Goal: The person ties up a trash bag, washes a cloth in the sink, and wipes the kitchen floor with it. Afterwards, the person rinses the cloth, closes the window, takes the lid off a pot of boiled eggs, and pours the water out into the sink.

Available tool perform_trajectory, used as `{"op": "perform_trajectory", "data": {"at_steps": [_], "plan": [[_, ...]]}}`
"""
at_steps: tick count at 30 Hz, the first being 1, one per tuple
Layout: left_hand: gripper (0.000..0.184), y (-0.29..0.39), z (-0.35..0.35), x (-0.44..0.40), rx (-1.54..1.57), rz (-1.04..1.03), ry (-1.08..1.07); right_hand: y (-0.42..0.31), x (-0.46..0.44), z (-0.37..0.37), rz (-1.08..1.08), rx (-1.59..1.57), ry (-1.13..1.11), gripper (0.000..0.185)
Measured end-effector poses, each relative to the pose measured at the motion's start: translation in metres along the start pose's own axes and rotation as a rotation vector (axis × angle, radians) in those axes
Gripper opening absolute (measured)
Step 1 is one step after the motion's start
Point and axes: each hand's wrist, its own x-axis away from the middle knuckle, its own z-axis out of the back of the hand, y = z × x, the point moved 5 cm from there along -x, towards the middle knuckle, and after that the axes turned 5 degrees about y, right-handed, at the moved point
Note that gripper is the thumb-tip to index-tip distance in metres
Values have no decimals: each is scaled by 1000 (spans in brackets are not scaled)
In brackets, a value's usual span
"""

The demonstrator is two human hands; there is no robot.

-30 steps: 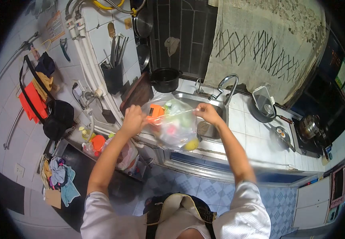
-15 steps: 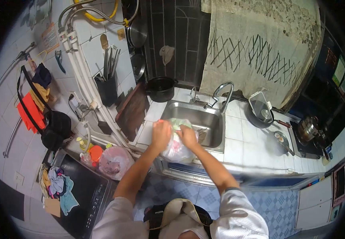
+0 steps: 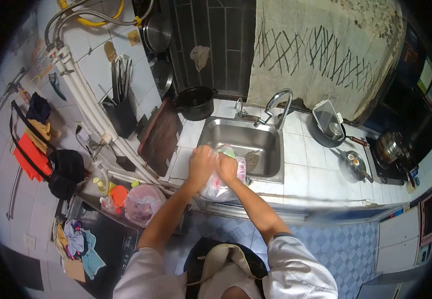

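Note:
A thin whitish plastic bag (image 3: pixel 215 191) hangs at the front edge of the sink (image 3: pixel 282 174), with pink and green showing through it. My left hand (image 3: pixel 202 167) is closed on the bag's top from the left. Close beside it, my right hand (image 3: pixel 227 168) grips the bag too, its fingers curled in. A pink-and-white patterned piece (image 3: pixel 241 165) shows just right of my right hand; I cannot tell whether it lies inside the bag. Something brownish (image 3: pixel 252 161) rests in the basin behind the hands.
A curved faucet (image 3: pixel 288 107) rises behind the sink. On the left are a black pot (image 3: pixel 196 104), a cutting board (image 3: pixel 160 137) and a pink-lined bin (image 3: pixel 145 204). To the right stand a wok (image 3: pixel 325 135), a small pan with eggs (image 3: pixel 354 167) and a stove (image 3: pixel 383 164).
My hands have drawn closer together at the bag's top, and the bag looks more gathered. The view has shifted slightly.

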Motion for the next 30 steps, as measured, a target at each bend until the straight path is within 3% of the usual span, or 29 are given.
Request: {"op": "perform_trajectory", "data": {"at_steps": [1, 4, 7, 9, 10, 13, 17, 24, 30], "plan": [[28, 1, 12, -2, 11, -10, -10, 1, -1, 2, -12, 9, 9, 24], [54, -5, 51, -7, -51, -53, 192, 3, -6, 6, -72, -24, 1, 22], [55, -42, 25, 0, 229, 21, -78, -1, -7, -5, -87, -59, -42, 23], [33, -39, 8, 1, 409, 85, -184, 0, -4, -7, -68, -124, 0, 23], [21, -38, 5, 3, 430, 78, -76, 1, -3, -8, -71, -114, 4, 23], [17, -44, -7, 15, 408, 154, -82, 6, 4, -13, -169, -184, -27, 23], [14, -46, -12, 26, 314, 71, 89, -6, -1, -13, -216, -333, 32, 23], [13, -59, -15, 34, 196, 57, 162, -10, 3, -41, -308, -430, 68, 30], [12, -50, -14, 41, 58, 76, 77, -25, 7, -40, -397, -596, 3, 31]]}}
